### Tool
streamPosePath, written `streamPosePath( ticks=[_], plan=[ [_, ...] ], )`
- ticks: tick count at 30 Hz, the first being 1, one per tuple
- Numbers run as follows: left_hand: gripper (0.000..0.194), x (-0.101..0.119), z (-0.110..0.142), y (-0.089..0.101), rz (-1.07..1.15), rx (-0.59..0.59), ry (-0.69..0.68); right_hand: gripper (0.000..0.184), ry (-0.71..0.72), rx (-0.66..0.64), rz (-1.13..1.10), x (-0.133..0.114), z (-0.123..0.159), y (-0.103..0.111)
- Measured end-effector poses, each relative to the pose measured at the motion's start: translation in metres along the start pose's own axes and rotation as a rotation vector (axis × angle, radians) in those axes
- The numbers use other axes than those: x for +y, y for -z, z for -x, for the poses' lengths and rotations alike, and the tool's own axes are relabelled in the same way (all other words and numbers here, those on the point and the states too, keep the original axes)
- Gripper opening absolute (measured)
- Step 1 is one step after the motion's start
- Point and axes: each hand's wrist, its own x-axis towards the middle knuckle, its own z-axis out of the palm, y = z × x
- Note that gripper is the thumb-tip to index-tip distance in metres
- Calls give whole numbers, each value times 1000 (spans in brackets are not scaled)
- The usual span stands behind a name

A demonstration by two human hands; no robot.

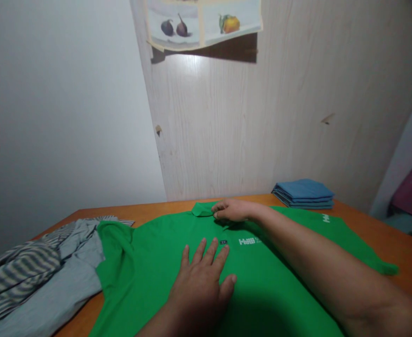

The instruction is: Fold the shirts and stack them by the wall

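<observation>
A green polo shirt (157,262) lies spread out front side up, with white lettering on its chest and on one sleeve. Its collar (203,210) points toward the wall. Flat on the chest, fingers spread, rests my left hand (202,281), just below a small dark tag. My right hand (231,210) reaches across to the collar, its fingers curled closed on the collar's edge. Part of the collar is hidden behind that hand, and my right forearm covers some of the shirt's right side.
Rumpled grey and striped clothes (47,276) lie at the left, against the shirt's sleeve. A stack of folded blue cloth (303,193) sits at the back right of the orange-brown table (146,216). A wall panel (220,131) with fruit pictures (206,25) rises behind.
</observation>
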Motion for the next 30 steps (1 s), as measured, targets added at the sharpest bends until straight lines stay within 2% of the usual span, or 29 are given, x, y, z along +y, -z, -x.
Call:
streamPosePath(
  ticks=[4, 6, 9, 12, 15, 19, 23, 30],
  plan=[
    [63, -1, 0, 1, 3, -11, 4, 13, -42, 133, 53, -5, 9, 27],
    [63, -1, 0, 2, 3, -27, 13, 17, -130, 123, 73, -5, 17, 42],
    [63, 0, 0, 4, 1, -43, 21, 17, -283, -134, 125, -1, 28, 51],
    [63, 1, -1, 5, -6, -43, 25, 18, -371, -358, 196, 7, 31, 47],
    [64, 1, -1, 6, -14, -45, 29, 22, -301, -371, 123, 11, 27, 39],
    [64, 1, -2, 6, -16, -56, 32, 43, -160, -288, 87, 9, 22, 36],
    [64, 0, -2, 5, -14, -46, 27, 34, 3, -219, 249, 6, 20, 33],
    [64, 0, -1, 4, -8, -45, 22, 39, 82, -212, 375, 15, 11, 26]
  ],
)
